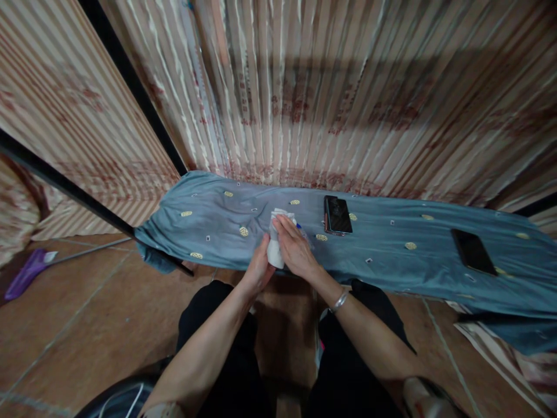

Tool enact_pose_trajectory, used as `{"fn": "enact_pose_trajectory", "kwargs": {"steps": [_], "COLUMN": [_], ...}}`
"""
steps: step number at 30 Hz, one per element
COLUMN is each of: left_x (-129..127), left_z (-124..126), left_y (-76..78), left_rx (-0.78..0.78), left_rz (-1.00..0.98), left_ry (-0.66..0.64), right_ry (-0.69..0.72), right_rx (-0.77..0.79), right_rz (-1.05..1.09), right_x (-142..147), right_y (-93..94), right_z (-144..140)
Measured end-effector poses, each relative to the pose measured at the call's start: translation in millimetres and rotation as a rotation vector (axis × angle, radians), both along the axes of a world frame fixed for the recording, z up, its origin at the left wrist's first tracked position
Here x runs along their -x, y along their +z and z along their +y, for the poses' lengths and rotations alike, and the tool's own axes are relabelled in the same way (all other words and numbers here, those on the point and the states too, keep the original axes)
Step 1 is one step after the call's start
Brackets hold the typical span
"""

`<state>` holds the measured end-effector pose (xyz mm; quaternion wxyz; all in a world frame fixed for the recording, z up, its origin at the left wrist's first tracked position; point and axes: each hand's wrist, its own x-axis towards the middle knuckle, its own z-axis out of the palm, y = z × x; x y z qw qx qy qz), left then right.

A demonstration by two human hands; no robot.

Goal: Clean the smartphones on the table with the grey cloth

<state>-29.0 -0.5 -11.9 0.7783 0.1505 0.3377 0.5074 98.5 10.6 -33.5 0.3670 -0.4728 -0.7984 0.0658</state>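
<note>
Both hands are at a white bundle (275,253), held just above or against the near edge of a narrow surface (383,232) draped in a blue-green cloth with yellow pineapple prints. The left hand (259,264) is partly closed around the bundle's lower left side, thumb upward along it. The right hand (296,248) lies over its right side, fingers nearly straight and together, pressing it against the left. The bundle may be folded paper or cloth; the view is too soft to say. A small blue thing (299,226) shows just beyond the right hand (mostly hidden by it). Farther right on the cloth lie a dark phone (339,213) and, well apart from it, a black tablet (473,251). A silver bracelet (340,301) circles the right wrist.
</note>
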Motion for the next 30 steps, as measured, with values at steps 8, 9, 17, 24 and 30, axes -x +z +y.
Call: {"fn": "enact_pose_trajectory", "kwargs": {"steps": [8, 9, 17, 24, 30], "left_x": [8.1, 9.8, 21.7, 28.5, 36.7], "left_z": [0.9, 1.0, -0.7, 5.7, 12.1], "left_y": [3.4, 5.8, 16.0, 14.5, 13.2], "left_rx": [0.003, 0.015, 0.030, 0.052, 0.077], "left_rz": [0.025, 0.035, -0.015, -0.075, -0.105], "left_ry": [-0.034, -0.033, -0.033, 0.001, 0.062], "right_ry": [-0.069, -0.078, -0.093, -0.098, -0.030], "right_rx": [0.050, 0.063, 0.081, 0.074, 0.025], "right_rz": [0.119, 0.126, 0.156, 0.136, 0.070], "right_x": [-10.3, -11.5, -10.2, 2.5, 18.3], "right_y": [-4.6, -6.0, -9.7, -8.4, -11.3], "right_z": [18.7, 19.6, 16.6, 6.1, -15.0]}}
